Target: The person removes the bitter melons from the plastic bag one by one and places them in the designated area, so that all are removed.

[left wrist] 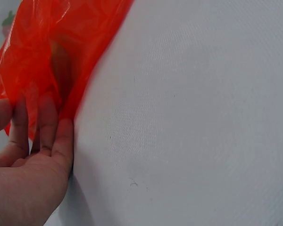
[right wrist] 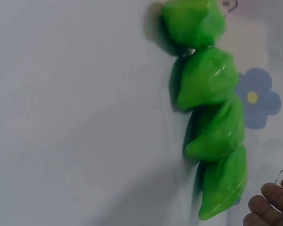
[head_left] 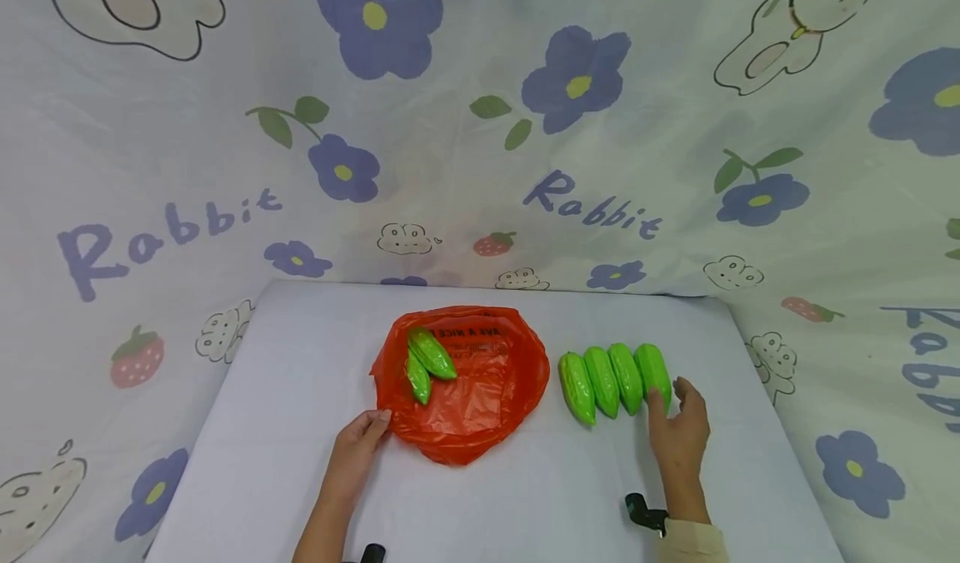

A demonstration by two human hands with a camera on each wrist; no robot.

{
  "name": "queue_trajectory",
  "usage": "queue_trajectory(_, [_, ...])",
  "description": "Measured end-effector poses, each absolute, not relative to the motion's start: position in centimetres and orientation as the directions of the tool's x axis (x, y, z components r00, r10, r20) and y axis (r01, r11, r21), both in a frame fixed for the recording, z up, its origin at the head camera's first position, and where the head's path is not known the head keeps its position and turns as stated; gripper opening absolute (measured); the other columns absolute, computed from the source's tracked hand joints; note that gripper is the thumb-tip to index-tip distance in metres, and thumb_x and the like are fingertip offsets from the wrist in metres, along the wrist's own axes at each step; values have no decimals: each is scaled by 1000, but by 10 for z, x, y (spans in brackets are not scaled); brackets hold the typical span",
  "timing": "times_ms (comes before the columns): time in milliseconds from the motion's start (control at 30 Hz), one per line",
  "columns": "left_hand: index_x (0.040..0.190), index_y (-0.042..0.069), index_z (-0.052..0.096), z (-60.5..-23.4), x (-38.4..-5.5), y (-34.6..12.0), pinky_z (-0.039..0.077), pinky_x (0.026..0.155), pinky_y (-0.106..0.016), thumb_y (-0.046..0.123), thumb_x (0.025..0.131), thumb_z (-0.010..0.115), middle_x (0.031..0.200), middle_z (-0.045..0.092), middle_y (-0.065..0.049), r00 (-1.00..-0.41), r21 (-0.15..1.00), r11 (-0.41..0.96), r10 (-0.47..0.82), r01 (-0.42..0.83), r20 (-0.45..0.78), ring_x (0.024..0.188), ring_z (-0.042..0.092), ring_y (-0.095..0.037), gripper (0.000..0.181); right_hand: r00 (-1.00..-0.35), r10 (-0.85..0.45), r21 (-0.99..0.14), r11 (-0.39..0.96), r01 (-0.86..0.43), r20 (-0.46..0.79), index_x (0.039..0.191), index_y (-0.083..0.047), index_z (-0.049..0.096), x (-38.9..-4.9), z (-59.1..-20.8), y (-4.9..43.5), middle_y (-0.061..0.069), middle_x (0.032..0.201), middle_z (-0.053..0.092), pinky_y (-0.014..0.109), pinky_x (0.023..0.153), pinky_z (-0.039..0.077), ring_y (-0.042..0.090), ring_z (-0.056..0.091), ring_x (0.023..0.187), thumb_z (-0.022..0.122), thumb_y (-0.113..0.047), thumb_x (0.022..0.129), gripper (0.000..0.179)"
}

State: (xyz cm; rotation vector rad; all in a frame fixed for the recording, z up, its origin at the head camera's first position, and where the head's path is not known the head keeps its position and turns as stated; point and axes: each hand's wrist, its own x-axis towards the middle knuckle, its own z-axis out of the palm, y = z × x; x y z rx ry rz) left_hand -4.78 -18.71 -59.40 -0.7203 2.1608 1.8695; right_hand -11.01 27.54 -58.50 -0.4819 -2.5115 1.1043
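A red plastic bag [head_left: 491, 417] lies spread with its mouth facing up, and two green ridged star fruits [head_left: 432, 355] rest in its left part. My left hand [head_left: 358, 446] pinches the bag's lower left edge; in the left wrist view, fingers [left wrist: 48, 125] reach in under the red film [left wrist: 85, 28]. To the right of the bag, several more star fruits [head_left: 602, 380] stand side by side in a row. My right hand [head_left: 681, 430] is at the rightmost star fruit [head_left: 652, 371], thumb overlapping its lower end, other fingers spread apart on its right.
A white table [head_left: 525, 513] bears everything. Behind it hangs a pale cloth [head_left: 450, 163] printed with blue flowers, rabbits and lettering, which also runs down both sides. A black wrist device [head_left: 643, 511] sits on the right wrist.
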Motion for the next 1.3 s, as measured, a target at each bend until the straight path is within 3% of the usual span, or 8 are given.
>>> queue_trajectory(433, [120, 3, 65, -595, -48, -187, 45, 111, -44, 51, 106, 58, 127, 65, -9, -853, 865, 80, -235, -496, -467, 124, 55, -26, 50, -912, 278, -761, 646, -54, 301, 148, 4, 48, -109, -567, 230, 25, 147, 53, 62, 108, 41, 45, 47, 138, 80, -13, 94, 65])
queue_trajectory(533, [119, 3, 66, -596, -49, -187, 46, 110, -41, 49, 106, 58, 127, 65, -10, -854, 868, 80, -240, -490, -461, 124, 56, -26, 49, -908, 228, -761, 634, -136, 352, 149, 2, 48, -109, -564, 220, 21, 146, 56, 48, 111, 43, 41, 50, 136, 88, -12, 86, 76])
queue_trajectory(633, [120, 2, 66, -596, -49, -187, 47, 110, -40, 49, 106, 58, 128, 65, -10, -858, 871, 79, -238, -484, -455, 124, 56, -26, 49, -900, 179, -753, 624, -208, 397, 149, 0, 49, -111, -564, 210, 19, 145, 57, 26, 115, 36, 36, 51, 135, 93, -10, 79, 84])
queue_trajectory(667, [120, 3, 66, -596, -49, -187, 47, 110, -38, 48, 106, 59, 128, 65, -10, -856, 870, 77, -240, -488, -459, 124, 56, -25, 48, -902, 164, -755, 617, -222, 399, 150, 0, 48, -112, -564, 207, 18, 146, 57, 24, 115, 35, 36, 51, 136, 94, -10, 78, 86])
queue_trajectory(900, [119, 3, 66, -596, -49, -188, 46, 109, -37, 48, 106, 58, 128, 65, -9, -854, 869, 75, -240, -490, -461, 124, 56, -24, 48, -911, 42, -729, 614, -301, 411, 150, 1, 48, -116, -558, 178, 15, 146, 58, 55, 109, 45, 36, 54, 135, 93, -15, 80, 85])
queue_trajectory(1067, [119, 3, 66, -597, -49, -188, 47, 108, -36, 48, 106, 58, 126, 65, -8, -855, 868, 82, -241, -489, -459, 123, 57, -24, 47, -891, -88, -672, 625, -397, 445, 151, -2, 47, -120, -556, 159, 12, 149, 56, 49, 110, 46, 32, 53, 137, 92, -18, 81, 85])
queue_trajectory(1300, [119, 4, 66, -596, -50, -188, 48, 109, -40, 50, 106, 58, 128, 65, -8, -857, 870, 81, -233, -487, -459, 123, 57, -25, 48, -858, -201, -653, 575, -494, 472, 149, -2, 50, -127, -551, 135, 15, 146, 58, 52, 104, 50, 31, 56, 135, 91, -18, 83, 79])
